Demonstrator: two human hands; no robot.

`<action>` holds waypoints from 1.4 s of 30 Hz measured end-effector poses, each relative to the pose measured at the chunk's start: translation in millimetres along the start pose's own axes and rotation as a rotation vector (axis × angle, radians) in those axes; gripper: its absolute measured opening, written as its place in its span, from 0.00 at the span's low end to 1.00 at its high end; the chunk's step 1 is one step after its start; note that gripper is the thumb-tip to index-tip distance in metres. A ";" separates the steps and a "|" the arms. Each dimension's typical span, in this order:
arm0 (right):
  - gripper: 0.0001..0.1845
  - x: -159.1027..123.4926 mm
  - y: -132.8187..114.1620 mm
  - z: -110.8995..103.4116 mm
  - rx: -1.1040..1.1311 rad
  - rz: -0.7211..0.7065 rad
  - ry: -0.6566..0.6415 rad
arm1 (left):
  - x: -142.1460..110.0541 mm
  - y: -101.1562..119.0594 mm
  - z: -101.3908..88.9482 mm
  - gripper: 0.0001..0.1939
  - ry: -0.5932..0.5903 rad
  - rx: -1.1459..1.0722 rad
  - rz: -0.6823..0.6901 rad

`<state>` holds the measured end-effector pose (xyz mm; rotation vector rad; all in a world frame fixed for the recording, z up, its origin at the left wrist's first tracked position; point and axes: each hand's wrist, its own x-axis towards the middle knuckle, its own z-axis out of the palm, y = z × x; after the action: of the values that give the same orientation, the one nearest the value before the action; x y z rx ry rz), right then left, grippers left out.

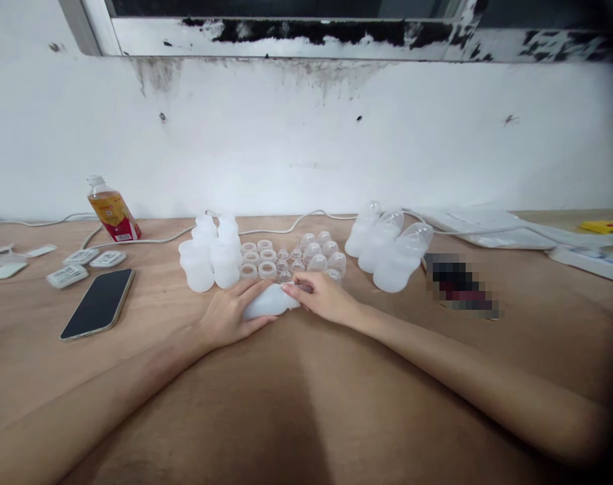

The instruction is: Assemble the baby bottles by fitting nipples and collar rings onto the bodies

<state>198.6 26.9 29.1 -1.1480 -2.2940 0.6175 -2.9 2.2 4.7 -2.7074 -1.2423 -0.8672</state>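
A translucent white baby bottle (269,302) lies tilted on its side just above the table. My left hand (230,311) is wrapped round its body, thumb below and fingers over the top. At the bottle's right end, my right hand (327,296) is closed with its thumb and fingertips pinching the neck. Whether a small part is also inside those fingers is hidden. Just beyond my hands are several pale collar rings (267,269), small clear nipples (283,265) and clear dome caps (315,261).
Open bottle bodies (200,266) stand left of the rings; capped bottles (395,263) stand to the right. A phone (98,304), small plastic cases (68,275) and a drink bottle (115,212) are at left. A pixelated object (463,286), cable (306,217) and power strip (592,261) lie around.
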 end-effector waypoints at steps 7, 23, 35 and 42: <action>0.23 0.0 10.8 -8.1 -0.070 -0.347 -0.042 | 4.5 -10.7 1.6 0.28 -0.059 -0.276 -0.079; 0.25 -1.0 -3.9 11.6 0.461 0.352 -0.082 | -0.2 5.2 4.5 0.25 0.016 0.145 -0.005; 0.28 -3.3 -2.3 8.8 0.699 0.515 -0.249 | 0.2 5.9 5.2 0.24 -0.043 0.225 0.040; 0.28 -4.0 -0.2 10.2 0.729 0.508 -0.251 | 1.2 6.3 4.6 0.24 -0.059 0.215 0.050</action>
<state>194.3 21.8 20.5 -1.3008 -1.6681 1.6963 4.4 -0.1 2.6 -2.5976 -1.1955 -0.6143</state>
